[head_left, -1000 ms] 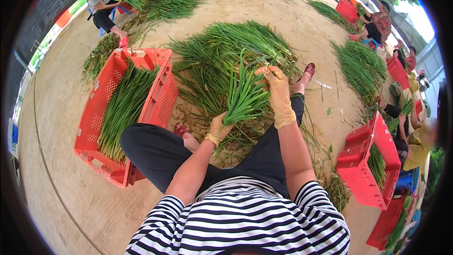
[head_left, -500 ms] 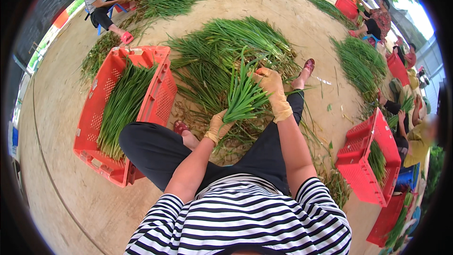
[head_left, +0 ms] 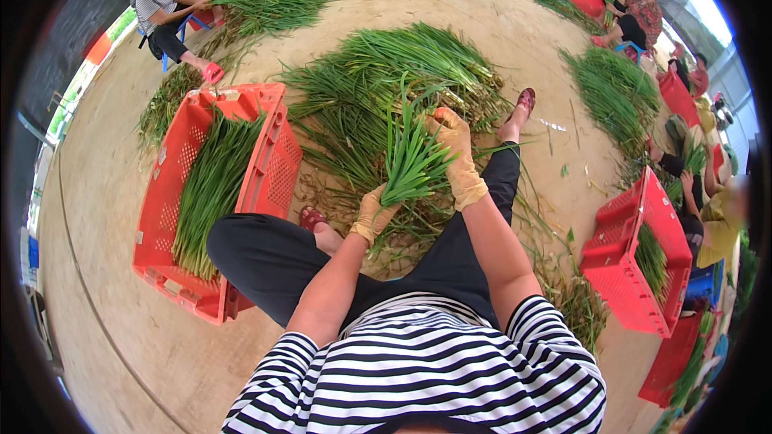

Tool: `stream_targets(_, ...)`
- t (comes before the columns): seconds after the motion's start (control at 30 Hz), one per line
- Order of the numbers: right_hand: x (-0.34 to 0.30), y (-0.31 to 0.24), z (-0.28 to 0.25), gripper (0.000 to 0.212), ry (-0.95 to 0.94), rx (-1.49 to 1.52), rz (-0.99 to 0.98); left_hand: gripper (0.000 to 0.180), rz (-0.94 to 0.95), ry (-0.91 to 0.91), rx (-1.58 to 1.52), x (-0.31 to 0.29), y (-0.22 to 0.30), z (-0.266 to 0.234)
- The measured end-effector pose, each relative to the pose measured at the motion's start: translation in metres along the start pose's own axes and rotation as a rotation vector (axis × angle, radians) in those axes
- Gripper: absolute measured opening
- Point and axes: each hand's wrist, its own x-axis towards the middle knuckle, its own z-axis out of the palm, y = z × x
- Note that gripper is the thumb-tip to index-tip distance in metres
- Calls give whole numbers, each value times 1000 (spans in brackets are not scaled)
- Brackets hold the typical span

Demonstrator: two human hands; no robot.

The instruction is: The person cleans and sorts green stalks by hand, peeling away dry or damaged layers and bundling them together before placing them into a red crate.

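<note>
The bunch of green stalks [head_left: 410, 170] is above the floor [head_left: 112, 217], between the two legs [head_left: 269, 253]. The grip of the gloved left hand [head_left: 373, 214] is closed around its near end. The gloved right hand [head_left: 453, 145] is beside the bunch; whether its grip holds something, I cannot tell. Beyond lies a green pile [head_left: 422, 56]; at left stands a red crate [head_left: 278, 165].

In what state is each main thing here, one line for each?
Leafy green bunch: held, leaves fanned out
Yellowish-gloved left hand: closed around the bunch
Gloved right hand: curled, grip unclear
Red perforated plastic crate, left: open-topped, partly filled
Large green leafy pile: loosely spread
</note>
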Motion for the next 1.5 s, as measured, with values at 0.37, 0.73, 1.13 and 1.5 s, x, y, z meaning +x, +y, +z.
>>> stream_targets(0.37,2,13,-3,8,-17,456,-80,27,25,20,29,-2,10,4)
stream_targets(0.73,3,10,0,13,95,158,-23,36,43,-1,54,1,0,-2)
stream_targets(1.13,-54,-33,-54,16,-92,-855,-476,31,20,124,-529,14,0,-19)
stream_targets(1.5,-20,-26,3,25,-88,-89,-39,28,26,112,-276,8,9,-13)
